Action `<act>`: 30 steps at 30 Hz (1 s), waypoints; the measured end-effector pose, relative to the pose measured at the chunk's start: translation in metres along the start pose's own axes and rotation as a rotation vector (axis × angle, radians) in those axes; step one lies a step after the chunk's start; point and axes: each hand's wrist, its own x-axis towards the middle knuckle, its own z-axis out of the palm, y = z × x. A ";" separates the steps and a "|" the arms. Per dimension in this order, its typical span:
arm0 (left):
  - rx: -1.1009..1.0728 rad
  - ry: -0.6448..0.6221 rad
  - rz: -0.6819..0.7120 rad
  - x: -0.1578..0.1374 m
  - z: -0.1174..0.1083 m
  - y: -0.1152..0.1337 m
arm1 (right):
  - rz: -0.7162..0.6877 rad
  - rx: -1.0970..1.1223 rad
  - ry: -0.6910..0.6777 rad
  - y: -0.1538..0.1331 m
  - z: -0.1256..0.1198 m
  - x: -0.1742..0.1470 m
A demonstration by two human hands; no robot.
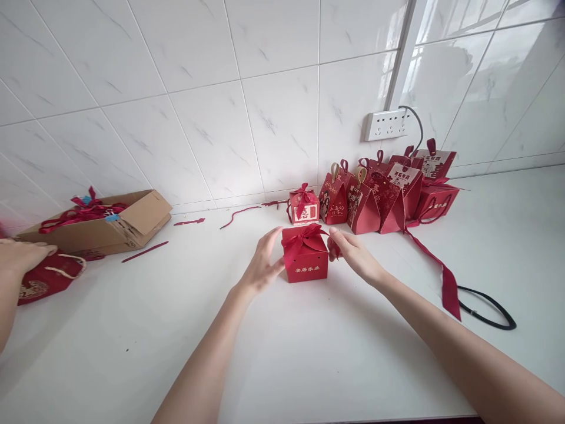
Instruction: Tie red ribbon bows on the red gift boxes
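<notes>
A red gift box (308, 267) with gold characters stands upright on the white counter (282, 341) near the middle of the frame, its printed front facing the wearer and its bottom edge running almost level from left to right. A satin bow (304, 234) sits on top. The box lies directly between the wearer's two hands, neither clearly nearer: the left hand (263, 262) is just beyond its left wall, the right hand (353, 252) just off its right. The left fingers are spread in a loose curve beside the box; I can't tell whether they touch it. The right thumb and fingers look pinched together on a ribbon tail (337, 249) drawn rightward from the bow. Behind the box, close by, is a smaller double-happiness box (305, 212); at the left edge, another person's hand (29, 258) rests on a red bag (50, 281).
</notes>
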 end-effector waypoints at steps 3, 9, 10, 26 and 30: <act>0.050 0.004 0.101 0.000 0.004 0.004 | 0.042 0.060 -0.034 -0.007 -0.001 -0.003; 0.292 0.128 0.134 0.001 0.008 0.011 | 0.046 0.007 -0.197 -0.022 -0.002 -0.014; 0.329 0.148 0.138 0.001 0.008 0.012 | 0.053 0.002 -0.245 -0.023 -0.003 -0.015; 0.305 0.160 0.249 -0.001 0.010 0.017 | 0.054 -0.189 -0.552 -0.022 -0.009 -0.014; 0.321 0.172 0.244 -0.002 0.011 0.016 | 0.074 -0.156 -0.596 -0.019 -0.008 -0.013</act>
